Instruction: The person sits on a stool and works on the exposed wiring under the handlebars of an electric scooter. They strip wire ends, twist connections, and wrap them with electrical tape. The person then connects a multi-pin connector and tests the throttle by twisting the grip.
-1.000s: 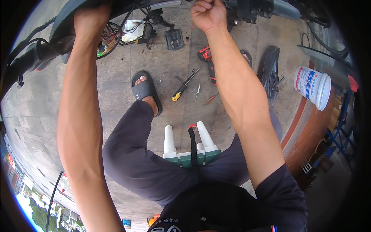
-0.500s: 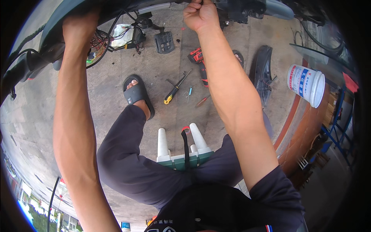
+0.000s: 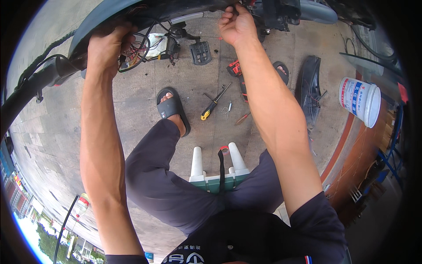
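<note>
A dark vehicle body panel (image 3: 105,17) runs across the top, above both of my hands. Under its left part is my left hand (image 3: 104,49), fingers curled beside a bundle of thin coloured wires (image 3: 140,50); what they close on is hidden. My right hand (image 3: 238,28) is raised to the panel's lower edge near the middle, its fingers bent and pressed together. Whatever sits between those fingertips is too small to make out. A black pedal (image 3: 201,53) hangs between the hands, lower than the panel.
On the paving lie a yellow-black screwdriver (image 3: 209,108), a small thin tool (image 3: 229,108), a red-black power drill (image 3: 239,75) and a black curved trim piece (image 3: 309,88). A white bucket (image 3: 358,100) stands to the right. Between my legs is a green-and-white stool (image 3: 213,182).
The whole view has shifted, so things sit farther right and slightly lower. More of my left hand and the wires beside it now shows. My right hand stays at the panel's edge.
</note>
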`<move>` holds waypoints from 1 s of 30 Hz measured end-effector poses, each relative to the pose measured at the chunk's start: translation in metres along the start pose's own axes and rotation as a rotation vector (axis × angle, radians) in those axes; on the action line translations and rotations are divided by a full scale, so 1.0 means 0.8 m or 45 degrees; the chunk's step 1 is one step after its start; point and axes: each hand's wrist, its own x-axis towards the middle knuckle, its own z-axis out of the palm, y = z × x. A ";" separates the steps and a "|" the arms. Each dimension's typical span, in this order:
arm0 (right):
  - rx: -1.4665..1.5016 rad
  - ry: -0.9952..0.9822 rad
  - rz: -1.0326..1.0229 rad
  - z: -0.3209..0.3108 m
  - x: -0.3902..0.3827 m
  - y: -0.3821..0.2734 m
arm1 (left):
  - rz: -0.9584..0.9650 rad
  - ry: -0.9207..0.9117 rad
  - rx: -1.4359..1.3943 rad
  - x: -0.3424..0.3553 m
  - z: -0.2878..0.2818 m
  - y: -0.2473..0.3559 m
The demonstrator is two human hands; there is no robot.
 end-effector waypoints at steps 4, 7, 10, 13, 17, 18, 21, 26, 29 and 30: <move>-0.416 0.181 -0.148 0.014 -0.043 0.000 | -0.025 0.021 -0.165 -0.012 0.008 0.007; -0.908 0.174 -0.186 0.030 -0.089 0.011 | 0.096 0.119 -0.022 -0.025 0.022 0.005; -1.280 -0.226 0.025 0.051 -0.136 0.029 | 0.385 0.324 0.586 -0.045 0.043 -0.002; -1.264 -0.599 0.042 0.080 -0.164 0.060 | 0.581 0.373 0.691 -0.068 0.063 -0.012; -0.942 -0.598 0.153 0.112 -0.175 0.094 | 0.526 0.453 0.501 -0.084 0.073 -0.018; -0.926 -0.575 0.163 0.114 -0.177 0.096 | 0.489 0.481 0.465 -0.084 0.072 -0.017; -0.914 -0.458 0.139 0.111 -0.184 0.097 | 0.280 0.557 0.414 -0.086 0.063 -0.012; -0.867 -0.452 0.061 0.102 -0.205 0.098 | 0.080 0.304 0.328 -0.109 0.060 -0.003; -0.823 -0.434 0.017 0.100 -0.213 0.100 | 0.147 0.209 0.327 -0.108 0.062 0.005; -0.774 -0.476 0.005 0.099 -0.215 0.100 | 0.152 0.179 0.356 -0.108 0.061 0.008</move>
